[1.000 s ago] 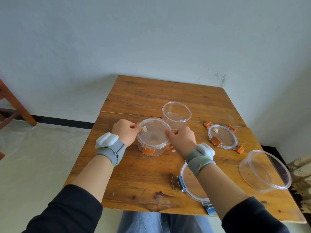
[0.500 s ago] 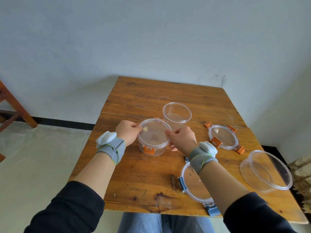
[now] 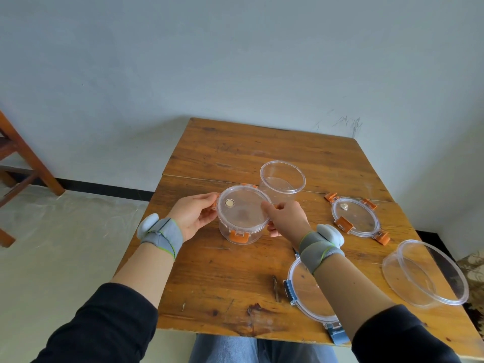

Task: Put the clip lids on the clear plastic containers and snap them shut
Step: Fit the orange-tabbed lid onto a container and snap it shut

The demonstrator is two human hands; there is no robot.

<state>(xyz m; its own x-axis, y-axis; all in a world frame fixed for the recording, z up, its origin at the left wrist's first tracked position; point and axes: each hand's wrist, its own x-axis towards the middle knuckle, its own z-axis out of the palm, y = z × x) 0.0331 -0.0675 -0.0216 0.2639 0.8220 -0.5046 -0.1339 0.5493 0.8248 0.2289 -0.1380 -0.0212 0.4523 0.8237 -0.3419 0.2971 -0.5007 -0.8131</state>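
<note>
A small clear round container (image 3: 242, 226) with an orange-clip lid on top stands mid-table. My left hand (image 3: 192, 216) presses its left clip, my right hand (image 3: 284, 218) grips its right side. The front orange clip is folded down. Behind it stands an open clear container (image 3: 282, 180) without a lid. A loose orange-clip lid (image 3: 355, 218) lies to the right. A blue-clip lid (image 3: 307, 292) lies near the front edge, partly under my right forearm. A wide clear bowl (image 3: 424, 273) sits tilted at the right edge.
The wooden table (image 3: 235, 153) meets the wall at its far side. A small dark splinter-like object (image 3: 275, 284) lies near the blue-clip lid. A wooden chair frame (image 3: 23, 158) stands at the far left on the floor.
Both hands stay on the lidded container; my left fingers have spread a little along its left side. My view has shifted slightly.
</note>
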